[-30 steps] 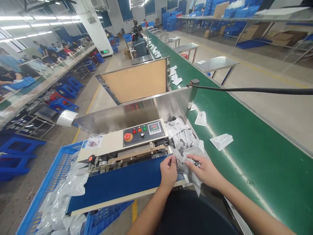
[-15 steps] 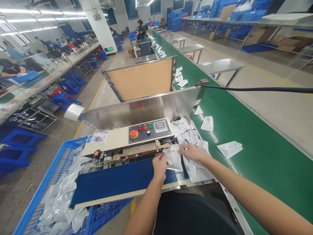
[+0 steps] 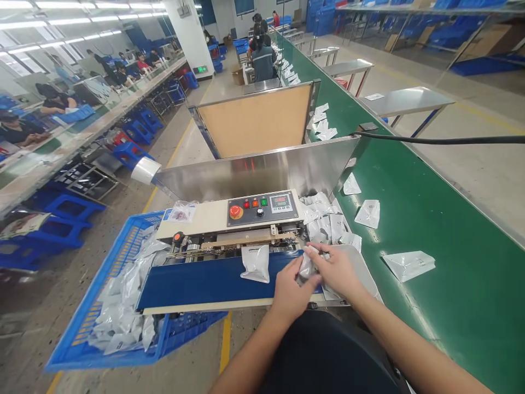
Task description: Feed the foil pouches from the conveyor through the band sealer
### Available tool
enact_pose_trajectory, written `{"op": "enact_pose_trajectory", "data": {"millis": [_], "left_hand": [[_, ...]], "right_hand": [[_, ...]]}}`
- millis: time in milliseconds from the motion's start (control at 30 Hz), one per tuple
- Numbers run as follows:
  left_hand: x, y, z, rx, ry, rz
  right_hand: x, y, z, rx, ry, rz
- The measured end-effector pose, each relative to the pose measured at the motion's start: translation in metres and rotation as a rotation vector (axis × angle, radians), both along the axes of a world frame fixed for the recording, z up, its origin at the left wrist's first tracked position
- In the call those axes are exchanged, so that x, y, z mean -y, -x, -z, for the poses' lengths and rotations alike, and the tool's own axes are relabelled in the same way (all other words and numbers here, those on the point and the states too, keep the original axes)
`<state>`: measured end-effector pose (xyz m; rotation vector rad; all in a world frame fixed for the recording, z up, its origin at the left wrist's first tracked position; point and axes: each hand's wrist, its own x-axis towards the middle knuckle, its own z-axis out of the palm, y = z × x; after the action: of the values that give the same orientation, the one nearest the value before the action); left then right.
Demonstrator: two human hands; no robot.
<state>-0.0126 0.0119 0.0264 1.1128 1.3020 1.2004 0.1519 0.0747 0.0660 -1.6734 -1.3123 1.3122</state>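
Observation:
Both hands grip one small white pouch (image 3: 308, 266) just right of the blue belt's end. My left hand (image 3: 292, 287) curls around its near left side, fingers closed on it. My right hand (image 3: 337, 269) pinches its upper right edge. Another white pouch (image 3: 256, 264) hangs from the band sealer (image 3: 192, 220), its top edge in the sealing track and its body over the blue conveyor belt (image 3: 205, 284). Behind my right hand lies a heap of white pouches (image 3: 328, 219). Parts of the held pouch are hidden by my fingers.
A blue basket (image 3: 102, 364) holding several white pouches stands left of the sealer. On the right runs a green conveyor belt (image 3: 410, 219) with scattered pouches. A steel panel (image 3: 262, 178) rises behind the sealer, and a black cable (image 3: 443, 140) crosses the green belt.
The pouch formerly between my hands now sits in the sealer track, further left along the blue belt. My hands have moved right and closed on another pouch. The camera view has shifted.

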Motion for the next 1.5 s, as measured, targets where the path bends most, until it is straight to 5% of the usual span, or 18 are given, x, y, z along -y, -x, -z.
{"op": "enact_pose_trajectory", "data": {"millis": [167,300,467,567,667,833,1000,1167,1400,1500], "left_hand": [[-0.022,-0.009,-0.002,0.127,0.019,-0.034],[-0.021,-0.021,0.0,0.086,-0.031,-0.005],[-0.024,-0.04,0.003,-0.05,-0.026,-0.038],[-0.026,-0.047,0.008,-0.04,-0.019,-0.055],[-0.03,-0.051,0.02,-0.023,0.021,-0.05],[-0.052,-0.052,0.044,0.213,0.321,-0.25],[-0.063,-0.035,0.055,0.292,0.383,-0.365],[-0.052,0.0,0.058,0.31,0.33,-0.467],[0.011,0.052,0.038,-0.031,0.112,-0.727],[0.028,0.04,0.021,-0.118,0.01,-0.521]], "right_hand": [[-0.003,-0.03,-0.004,-0.196,0.011,0.02],[0.006,-0.046,0.002,-0.034,-0.075,-0.142],[0.017,-0.047,0.006,0.148,-0.26,-0.072],[0.019,-0.05,0.006,0.205,-0.29,-0.148],[0.014,-0.059,0.009,0.245,-0.216,-0.193],[-0.014,-0.071,0.023,0.119,0.078,0.1],[-0.044,-0.042,0.029,-0.002,0.156,0.07],[-0.049,-0.012,0.021,-0.042,0.168,-0.029],[-0.013,-0.037,0.011,-0.23,0.129,0.098],[0.002,-0.029,0.002,-0.404,0.135,0.038]]}}
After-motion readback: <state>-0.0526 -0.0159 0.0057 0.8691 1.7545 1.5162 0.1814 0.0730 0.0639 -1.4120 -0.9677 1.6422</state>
